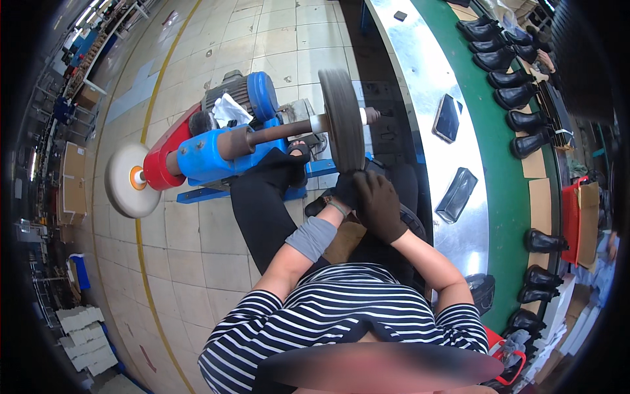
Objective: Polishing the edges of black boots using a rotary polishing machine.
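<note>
Right now I see both gloved hands, left hand [344, 190] & right hand [380, 205], pressed together, gripping a dark item (can't tell what) against the grey buffing wheel [342, 119] on the blue motor [216, 148].

The room is bright. Ceiling lights [88, 13] glow at eleven o'clock. The shiny metal table [420, 72] at one o'clock shows white glare. Floor lines bend near the dark round rim. A blurry smear sits at six o'clock.
</note>
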{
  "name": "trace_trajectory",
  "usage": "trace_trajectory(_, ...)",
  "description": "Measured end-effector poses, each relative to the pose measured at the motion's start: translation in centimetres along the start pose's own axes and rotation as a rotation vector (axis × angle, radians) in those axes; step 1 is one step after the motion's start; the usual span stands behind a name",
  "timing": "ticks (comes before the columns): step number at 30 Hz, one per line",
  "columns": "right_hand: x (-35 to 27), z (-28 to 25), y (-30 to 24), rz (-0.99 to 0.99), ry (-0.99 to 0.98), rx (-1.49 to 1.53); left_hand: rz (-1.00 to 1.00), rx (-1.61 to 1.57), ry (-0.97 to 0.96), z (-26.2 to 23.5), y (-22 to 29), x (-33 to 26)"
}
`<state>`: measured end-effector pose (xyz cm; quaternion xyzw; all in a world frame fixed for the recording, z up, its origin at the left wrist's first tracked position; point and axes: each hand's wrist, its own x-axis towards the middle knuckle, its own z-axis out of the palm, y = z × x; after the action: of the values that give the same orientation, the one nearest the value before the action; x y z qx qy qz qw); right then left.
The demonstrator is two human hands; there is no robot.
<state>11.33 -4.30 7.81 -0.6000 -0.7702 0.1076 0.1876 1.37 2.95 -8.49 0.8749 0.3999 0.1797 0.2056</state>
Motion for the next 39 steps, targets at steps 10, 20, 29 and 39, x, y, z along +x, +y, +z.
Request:
trace_trajectory(10,-7.0,-2.0,3.9,0.053,0.047,-0.314,-0.158,-0.552,0.524,0.2,-1.1,-0.8)
trace_trajectory(20,-1.6,2.0,7.6,-0.268,0.304,-0.245,-0.454,-0.225,0.341,-3.8,-0.9,-1.5)
trace_trajectory(29,1.0,4.6,6.0,-0.432,0.29,-0.252,-0.464,-0.186,0.346,-4.2,-3.1,-3.2)
trace_trajectory(39,-4.1,4.5,4.4,-0.298,0.421,-0.248,-0.43,-0.149,0.344,-2.0,-0.9,-5.3)
